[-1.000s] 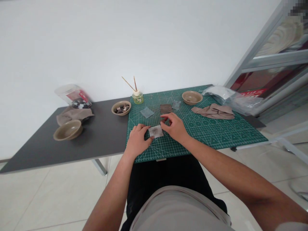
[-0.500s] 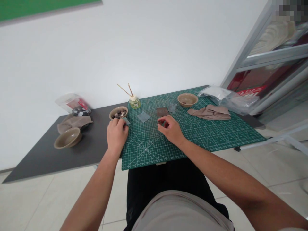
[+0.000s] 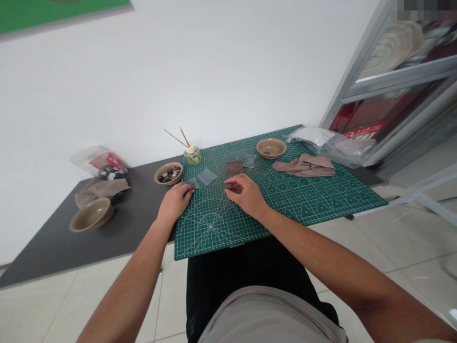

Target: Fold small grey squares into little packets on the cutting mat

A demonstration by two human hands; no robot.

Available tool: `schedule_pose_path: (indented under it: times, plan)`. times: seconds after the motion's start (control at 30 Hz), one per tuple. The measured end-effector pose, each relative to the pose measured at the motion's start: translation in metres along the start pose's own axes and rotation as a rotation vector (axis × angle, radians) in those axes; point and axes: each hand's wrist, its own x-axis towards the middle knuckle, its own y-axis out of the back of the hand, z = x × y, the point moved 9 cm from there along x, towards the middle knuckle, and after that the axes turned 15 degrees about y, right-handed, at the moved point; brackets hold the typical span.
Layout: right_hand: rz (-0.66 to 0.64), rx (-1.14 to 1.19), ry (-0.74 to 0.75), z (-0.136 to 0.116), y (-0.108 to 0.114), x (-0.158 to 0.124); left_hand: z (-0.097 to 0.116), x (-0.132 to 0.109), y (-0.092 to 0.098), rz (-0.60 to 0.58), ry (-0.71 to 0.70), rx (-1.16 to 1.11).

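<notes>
My left hand (image 3: 176,201) rests at the left edge of the green cutting mat (image 3: 210,243). Its closed fingertips pinch a small thin grey sheet (image 3: 193,182), partly hidden by them. Over the middle of the mat, my right hand (image 3: 247,194) is closed on a small dark brown piece (image 3: 230,186), mostly covered by thumb and fingers. Just beyond that hand lies a brown square sheet (image 3: 234,167). A larger grey-blue sheet (image 3: 207,176) lies between the hands, and a crumpled grey packet (image 3: 249,161) sits beside the brown square.
A bowl of small dark and pale pieces (image 3: 169,173) stands left of the mat. Another bowl (image 3: 271,148) holds a small piece. Around them are a reed diffuser (image 3: 193,155), a brown cloth (image 3: 307,166), a clear plastic bag (image 3: 332,143) and a tilted bowl (image 3: 92,215).
My left hand has moved away from the bowl of pieces onto the mat's edge, bringing the small grey sheet rightward. My right hand keeps its grip, and the whole view has shifted slightly.
</notes>
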Motion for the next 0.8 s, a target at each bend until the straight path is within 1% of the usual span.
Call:
schedule_pose_path:
  times: [0.1,0.17,0.2,0.27,0.3,0.37,0.4,0.43,0.5,0.53,0.6,0.67,0.73,0.8]
  plan:
    - [-0.014,0.076,-0.028,0.007,-0.002,-0.001,0.004,-0.005,0.007,0.017,0.025,-0.054]
    - [-0.034,0.106,-0.073,0.011,-0.004,-0.001,0.014,-0.013,0.015,0.062,0.024,-0.111]
    - [-0.043,0.117,-0.100,0.012,-0.005,0.000,0.020,-0.019,0.017,0.057,0.030,-0.168]
    - [-0.056,0.145,-0.154,0.011,-0.009,0.002,0.031,-0.030,0.011,-0.056,0.082,-0.373]
    - [-0.058,0.173,-0.187,0.009,-0.012,0.003,0.038,-0.035,0.004,-0.146,0.108,-0.509]
    - [-0.063,0.268,-0.264,0.006,-0.020,0.003,0.050,-0.045,-0.006,-0.262,0.144,-0.787]
    - [-0.065,0.327,-0.306,0.005,-0.026,0.003,0.054,-0.049,-0.011,-0.299,0.157,-0.891]
    - [-0.078,0.372,-0.340,0.003,-0.032,0.002,0.055,-0.052,-0.013,-0.310,0.175,-0.973]
    - [-0.123,0.411,-0.373,0.000,-0.042,-0.001,0.052,-0.056,-0.017,-0.292,0.223,-1.073]
    - [-0.157,0.402,-0.370,-0.002,-0.047,-0.002,0.048,-0.058,-0.018,-0.266,0.249,-1.103]
    - [-0.235,0.351,-0.343,-0.005,-0.053,-0.004,0.043,-0.061,-0.021,-0.261,0.287,-1.116]
    - [-0.310,0.246,-0.296,-0.006,-0.057,0.000,0.037,-0.063,-0.022,-0.240,0.325,-1.154]
    - [-0.343,0.067,-0.228,-0.005,-0.055,0.016,0.032,-0.062,-0.024,-0.224,0.361,-1.223]
    - [-0.310,-0.077,-0.146,-0.005,-0.052,0.044,0.028,-0.061,-0.026,-0.210,0.384,-1.280]
